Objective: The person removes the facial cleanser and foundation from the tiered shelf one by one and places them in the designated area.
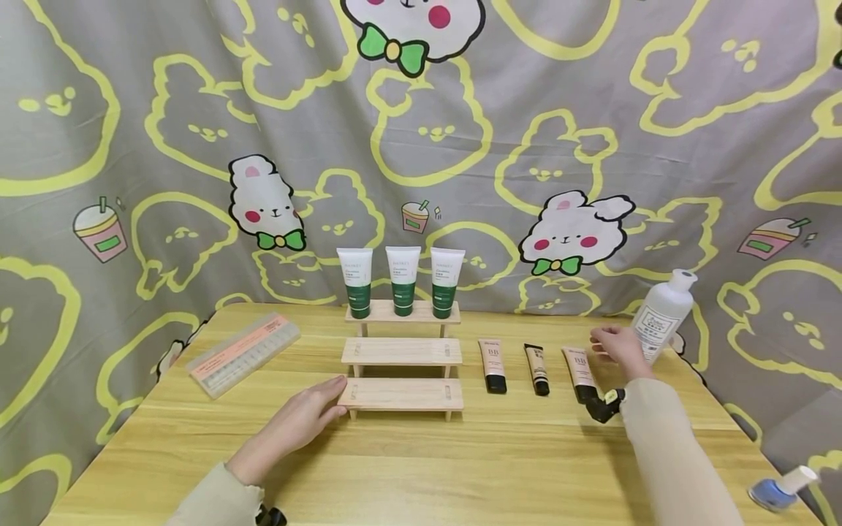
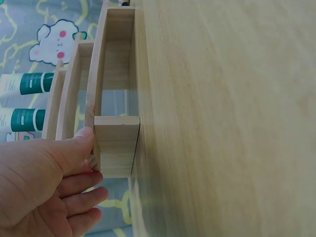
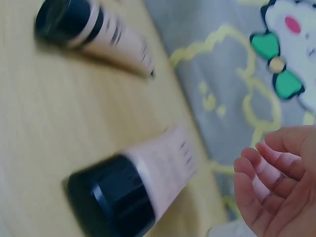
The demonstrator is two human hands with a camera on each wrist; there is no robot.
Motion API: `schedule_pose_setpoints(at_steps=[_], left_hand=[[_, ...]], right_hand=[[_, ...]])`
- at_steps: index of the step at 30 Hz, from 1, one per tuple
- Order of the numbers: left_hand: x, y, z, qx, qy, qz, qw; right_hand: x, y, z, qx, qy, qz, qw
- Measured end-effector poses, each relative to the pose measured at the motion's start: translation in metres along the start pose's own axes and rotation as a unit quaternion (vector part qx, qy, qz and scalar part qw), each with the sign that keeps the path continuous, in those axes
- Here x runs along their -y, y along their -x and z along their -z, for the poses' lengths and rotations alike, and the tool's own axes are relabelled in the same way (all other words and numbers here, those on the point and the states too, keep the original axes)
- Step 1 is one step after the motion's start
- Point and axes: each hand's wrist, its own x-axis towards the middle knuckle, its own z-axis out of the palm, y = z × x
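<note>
A three-step wooden display stand (image 1: 401,394) is in the middle of the table. My left hand (image 1: 299,420) pinches the left end of its lowest step, thumb on the board's edge in the left wrist view. Three white-and-green tubes (image 1: 403,281) stand in a row on the top step; the two lower steps are bare. To the right, my right hand (image 1: 621,351) hovers with loosely bent fingers and holds nothing. It is between a pink BB cream tube (image 1: 580,371) with a black cap, lying flat, and a white bottle (image 1: 663,314), which its wrist partly covers.
Another pink BB tube (image 1: 492,365) and a smaller black-capped tube (image 1: 536,369) lie right of the stand. A flat clear-and-orange box (image 1: 243,354) lies at the left. A blue nail polish bottle (image 1: 775,493) sits near the right edge. A patterned curtain (image 1: 447,146) hangs behind.
</note>
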Motion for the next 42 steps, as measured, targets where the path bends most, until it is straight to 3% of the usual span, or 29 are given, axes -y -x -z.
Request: schedule_pose_setpoints(at_steps=[4,12,26,32,42], left_hand=[[0.001,0.001,0.0,-0.002,0.0,-0.002,1.0],[0.002,0.001,-0.002,0.012,0.004,0.013,0.9998],[0.001,0.001,-0.001,0.006,0.003,0.014,0.9999],[0.002,0.0,-0.002,0.015,0.005,0.018,0.9997],[0.003,0.0,-0.003,0.008,-0.001,0.013,0.9999]], right_hand=[[0.023,0.002,-0.007,-0.006,0.016,0.044,0.9989],[0.086,0.014,-0.031,0.025,0.013,0.124,0.9918],[0.181,0.034,-0.095,0.069,0.003,0.233,0.97],[0.202,0.033,-0.115,0.077,-0.014,0.245,0.9664],[0.211,0.024,-0.131,0.07,-0.041,0.233,0.969]])
